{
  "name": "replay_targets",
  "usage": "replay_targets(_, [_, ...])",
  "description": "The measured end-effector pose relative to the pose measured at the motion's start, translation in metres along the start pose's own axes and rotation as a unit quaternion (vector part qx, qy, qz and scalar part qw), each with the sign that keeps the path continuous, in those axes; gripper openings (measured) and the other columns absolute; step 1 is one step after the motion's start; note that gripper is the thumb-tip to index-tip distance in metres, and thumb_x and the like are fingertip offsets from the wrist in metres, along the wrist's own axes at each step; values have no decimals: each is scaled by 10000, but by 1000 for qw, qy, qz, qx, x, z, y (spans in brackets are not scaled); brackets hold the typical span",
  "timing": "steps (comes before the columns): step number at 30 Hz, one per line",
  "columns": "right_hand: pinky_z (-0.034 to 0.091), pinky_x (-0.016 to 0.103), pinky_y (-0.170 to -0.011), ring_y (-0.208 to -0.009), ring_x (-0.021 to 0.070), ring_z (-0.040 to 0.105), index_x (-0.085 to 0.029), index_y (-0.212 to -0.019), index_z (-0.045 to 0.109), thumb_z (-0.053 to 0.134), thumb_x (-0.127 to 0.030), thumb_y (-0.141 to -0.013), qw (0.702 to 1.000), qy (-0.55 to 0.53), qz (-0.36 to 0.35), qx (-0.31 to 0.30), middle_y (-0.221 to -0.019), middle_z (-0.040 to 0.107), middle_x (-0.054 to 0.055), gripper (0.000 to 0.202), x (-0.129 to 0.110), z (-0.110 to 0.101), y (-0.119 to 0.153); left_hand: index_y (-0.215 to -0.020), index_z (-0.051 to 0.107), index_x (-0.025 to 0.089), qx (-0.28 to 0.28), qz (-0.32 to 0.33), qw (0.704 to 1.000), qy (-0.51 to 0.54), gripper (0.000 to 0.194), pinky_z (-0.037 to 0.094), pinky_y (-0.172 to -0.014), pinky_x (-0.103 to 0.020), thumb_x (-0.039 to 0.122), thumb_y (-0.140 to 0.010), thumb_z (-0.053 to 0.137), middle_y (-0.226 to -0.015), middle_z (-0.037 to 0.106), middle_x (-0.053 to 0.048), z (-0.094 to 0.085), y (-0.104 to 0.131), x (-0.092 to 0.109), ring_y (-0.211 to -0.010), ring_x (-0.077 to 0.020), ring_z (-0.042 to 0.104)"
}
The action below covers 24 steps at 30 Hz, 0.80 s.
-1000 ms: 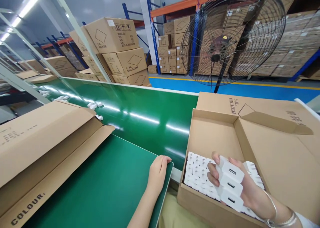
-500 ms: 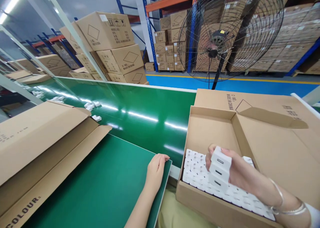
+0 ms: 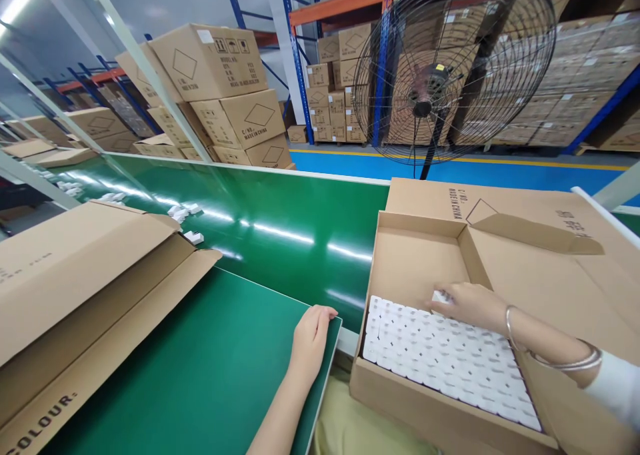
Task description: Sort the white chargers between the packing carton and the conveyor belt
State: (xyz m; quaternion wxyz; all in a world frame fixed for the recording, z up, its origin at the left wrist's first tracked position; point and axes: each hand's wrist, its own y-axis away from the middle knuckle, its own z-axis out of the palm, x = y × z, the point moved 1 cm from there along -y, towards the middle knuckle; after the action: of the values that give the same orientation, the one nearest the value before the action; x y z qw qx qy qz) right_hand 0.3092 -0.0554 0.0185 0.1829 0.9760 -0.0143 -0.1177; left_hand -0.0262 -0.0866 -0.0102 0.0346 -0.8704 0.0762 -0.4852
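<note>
My right hand point(image 3: 470, 303) is inside an open cardboard box point(image 3: 395, 392), its fingers closed on white charger plugs point(image 3: 442, 297). How many it holds is hidden behind the fingers. Below and in front of it, tight rows of white charger plugs point(image 3: 445, 355) fill the near part of the box. At the corner of a green tabletop point(image 3: 220, 348), my left hand point(image 3: 313, 340) lies with fingers bent together over the edge.
Another open carton point(image 3: 85, 262) stands at the left. Beyond runs a green conveyor belt point(image 3: 300, 205) with loose white plugs point(image 3: 184, 212) at its left. A black fan point(image 3: 425, 102) and stacked cartons point(image 3: 240, 115) stand behind it.
My right hand has moved down and away from me with the white plugs, from above the rows to their far side in the box. My left hand has stayed put.
</note>
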Motion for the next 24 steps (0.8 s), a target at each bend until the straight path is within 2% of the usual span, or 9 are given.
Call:
replay_targets(3, [426, 408, -678, -875, 351, 647, -279, -848, 654, 406, -579, -819, 999, 28, -17, -35, -912, 718, 84, 391, -3, 0, 5, -825, 644, 196, -5, -1, 1000, 2, 414, 487, -802, -306, 359, -949, 285, -853, 665, -41, 0, 1, 0, -854, -179, 615])
replay_targets(9, [427, 436, -687, -826, 345, 648, -254, -682, 613, 253, -568, -889, 993, 40, -51, -94, -812, 708, 78, 520, -1, -13, 8, -833, 639, 194, -11, -1, 1000, 8, 411, 476, -811, -321, 362, -950, 283, -868, 661, -53, 0, 1, -2, -869, -189, 606])
replay_targets(13, [445, 450, -737, -865, 349, 635, -233, -787, 659, 238, -609, -880, 991, 3, -64, -114, -856, 698, 105, 572, -1, -18, 4, -839, 638, 198, -11, -1, 1000, 11, 404, 473, -814, -321, 357, -952, 284, -873, 660, -49, 1, 1, -4, -873, -186, 605])
replay_targets(18, [419, 352, -906, -1003, 264, 584, -227, -871, 674, 253, -620, -896, 964, -121, -166, -170, -1029, 662, 71, 576, -3, -14, -3, -832, 637, 202, -9, -1, 1000, 6, 388, 471, -813, -313, 337, -951, 293, -870, 662, -38, 1, 1, -4, -869, -177, 608])
replay_targets(20, [414, 336, -906, -993, 257, 574, -216, -861, 681, 268, -629, -893, 957, -145, -171, -183, -1031, 646, 76, 585, -3, -12, -4, -824, 636, 203, -8, -2, 1000, 1, 388, 470, -811, -311, 332, -951, 293, -865, 664, -35, 1, 1, -3, -866, -176, 611])
replay_targets(24, [436, 340, -817, -894, 258, 577, -179, -820, 683, 251, -643, -890, 962, -142, -144, -183, -996, 631, 101, 638, -2, -12, -2, -818, 637, 203, -6, 0, 1000, -3, 390, 468, -812, -313, 332, -951, 294, -863, 665, -35, 1, 0, -3, -867, -178, 612])
